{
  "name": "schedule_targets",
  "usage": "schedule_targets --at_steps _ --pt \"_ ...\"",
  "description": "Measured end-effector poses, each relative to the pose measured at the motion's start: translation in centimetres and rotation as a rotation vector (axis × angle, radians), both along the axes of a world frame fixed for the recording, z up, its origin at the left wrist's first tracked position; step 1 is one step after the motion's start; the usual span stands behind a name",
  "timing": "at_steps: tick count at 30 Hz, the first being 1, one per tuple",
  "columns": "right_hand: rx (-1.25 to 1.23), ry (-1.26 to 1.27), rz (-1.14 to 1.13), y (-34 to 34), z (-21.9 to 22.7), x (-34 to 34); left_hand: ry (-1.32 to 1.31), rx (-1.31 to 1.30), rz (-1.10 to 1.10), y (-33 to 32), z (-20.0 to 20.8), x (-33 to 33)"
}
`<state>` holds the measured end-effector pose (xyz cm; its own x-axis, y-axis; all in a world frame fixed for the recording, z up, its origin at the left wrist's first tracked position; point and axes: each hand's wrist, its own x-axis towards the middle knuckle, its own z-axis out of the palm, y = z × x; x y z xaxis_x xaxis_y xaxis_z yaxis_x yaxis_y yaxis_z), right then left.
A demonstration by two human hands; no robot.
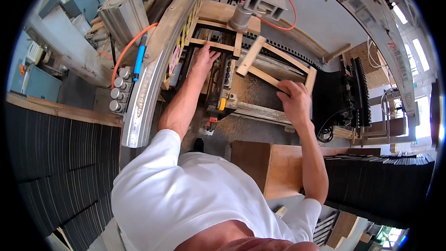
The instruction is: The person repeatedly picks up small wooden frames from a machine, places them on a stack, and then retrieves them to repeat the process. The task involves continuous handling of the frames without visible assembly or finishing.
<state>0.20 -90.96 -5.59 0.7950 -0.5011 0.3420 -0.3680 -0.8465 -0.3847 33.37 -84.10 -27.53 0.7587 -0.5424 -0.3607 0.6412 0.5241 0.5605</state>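
My right hand [296, 102] is closed on the near rail of a small rectangular wooden frame [285, 57]. That frame is held tilted over the machine, and a wider flat piece forms its left end. To the left, my left hand [205, 59] reaches up to a second wooden frame [222, 45], which sits in the machine against a wooden backing board [214, 13]. The left fingers are apart, with a fingertip on the near rail. A metal cylinder [240, 17] stands right above the second frame's right end.
A metal rail with knobs [121, 90] and a blue marker [140, 60] lie left of my arm. Sawdust [253, 90] covers the machine bed. Black panels are stacked at left [60, 153] and right [381, 188]. A brown wooden box [251, 162] stands near me. An orange hose [294, 14] loops behind.
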Motion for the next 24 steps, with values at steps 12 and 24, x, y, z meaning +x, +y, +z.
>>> schedule_targets --at_steps 12,24 --pt "0.014 0.026 0.412 0.8 -12.5 16.9 -0.083 -0.258 -0.179 9.0 0.4 -8.4" --pt "-0.069 -0.05 0.48 -3.1 -14.6 21.4 -0.032 -0.117 -0.044 11.3 -0.8 -11.8"
